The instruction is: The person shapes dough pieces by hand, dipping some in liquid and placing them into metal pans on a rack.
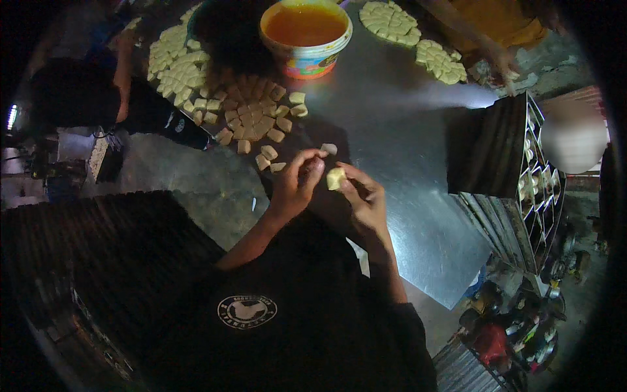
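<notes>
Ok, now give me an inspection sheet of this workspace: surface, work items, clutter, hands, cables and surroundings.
Surface: metal table, shiny, with glare patches.
Work items: pale pieces massed left of a bucket with orange contents; more pieces at the far right.
Clutter: jumbled items at lower right, one red; too dark to name.
Hands: right hand pinches one piece; left hand is close to another piece, grip unclear.
Cables: nothing seen.
Surroundings: rack at right; other people's arms at upper left and upper right.
</notes>
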A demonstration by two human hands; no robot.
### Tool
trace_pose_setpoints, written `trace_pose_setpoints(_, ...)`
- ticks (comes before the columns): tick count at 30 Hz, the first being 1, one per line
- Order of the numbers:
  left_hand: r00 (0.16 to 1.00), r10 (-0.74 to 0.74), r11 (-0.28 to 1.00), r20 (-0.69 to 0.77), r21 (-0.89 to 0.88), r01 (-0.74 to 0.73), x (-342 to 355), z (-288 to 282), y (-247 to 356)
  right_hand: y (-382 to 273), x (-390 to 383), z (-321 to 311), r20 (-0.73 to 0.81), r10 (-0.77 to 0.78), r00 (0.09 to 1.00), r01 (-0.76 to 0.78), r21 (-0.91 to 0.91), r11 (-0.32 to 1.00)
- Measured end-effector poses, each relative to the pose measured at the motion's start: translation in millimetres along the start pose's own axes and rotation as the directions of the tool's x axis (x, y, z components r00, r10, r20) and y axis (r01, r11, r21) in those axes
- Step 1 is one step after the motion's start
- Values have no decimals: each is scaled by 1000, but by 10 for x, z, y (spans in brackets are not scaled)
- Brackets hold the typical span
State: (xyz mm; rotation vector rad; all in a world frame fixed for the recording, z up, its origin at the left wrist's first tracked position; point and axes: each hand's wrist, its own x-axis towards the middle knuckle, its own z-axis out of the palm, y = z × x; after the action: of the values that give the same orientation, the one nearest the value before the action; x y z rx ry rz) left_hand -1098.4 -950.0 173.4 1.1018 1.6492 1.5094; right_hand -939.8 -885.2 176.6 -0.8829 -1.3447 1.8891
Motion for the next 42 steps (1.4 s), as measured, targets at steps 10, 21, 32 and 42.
trace_pose_setpoints(10, 964, 257, 958, 68, -149, -245, -193, 310, 816, -654, -260, 4, -146, -463, 874, 452, -105, 886)
trace_pose_setpoints(21, 524, 837, 460, -156, -318, -829, 355, -523, 597, -976, 185, 1237, 213, -214, 953, 154, 265, 952)
trace_pose_setpoints(32, 834, 131, 627, -535, -607, -488, 1166, -1556, 114, -948, 1828, 2475, 599, 96, 795, -326, 290, 900)
trace_pose_setpoints(42, 988, -141, 856, -60, -510, 91, 1336, -2393, -496, -225, 4513, 3180, 720, -43, 693, 706, -689, -164)
